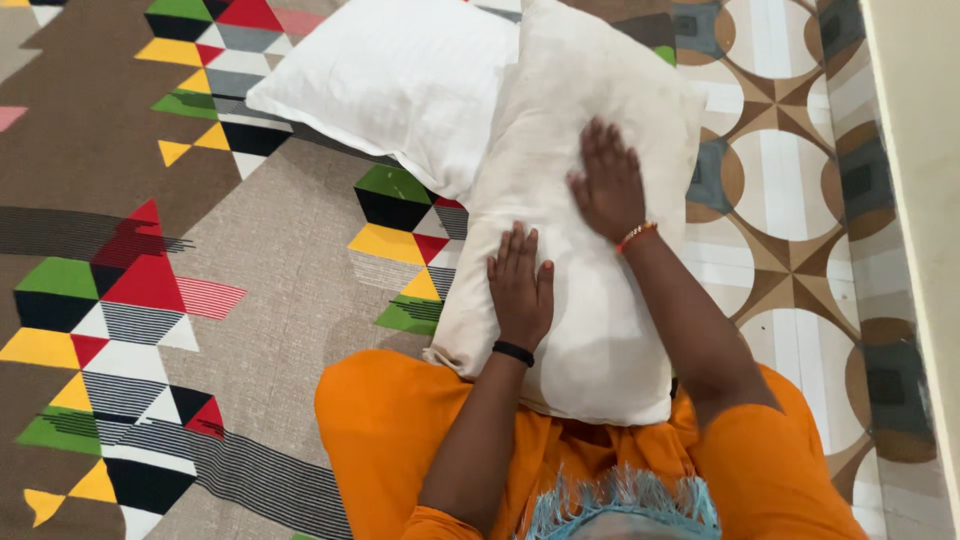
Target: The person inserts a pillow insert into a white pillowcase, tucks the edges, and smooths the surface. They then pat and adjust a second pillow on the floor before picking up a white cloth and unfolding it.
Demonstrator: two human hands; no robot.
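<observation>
A long off-white pillow (590,330) lies lengthwise in front of me, its near end over my orange-clad lap. My left hand (521,284), with a black band at the wrist, rests flat on the pillow's left side, fingers together. My right hand (607,182), with a red and gold bangle at the wrist, presses flat on the pillow's upper part, fingers slightly spread. Neither hand grips anything. A second, whiter pillow (395,75) lies behind and to the left, partly under the first one's far end.
A carpet (250,260) with coloured triangle patterns covers the floor to the left. Patterned floor tiles (790,200) with brown circles run along the right, ending at a pale wall (925,150). A blue fringe (625,495) hangs near my chest.
</observation>
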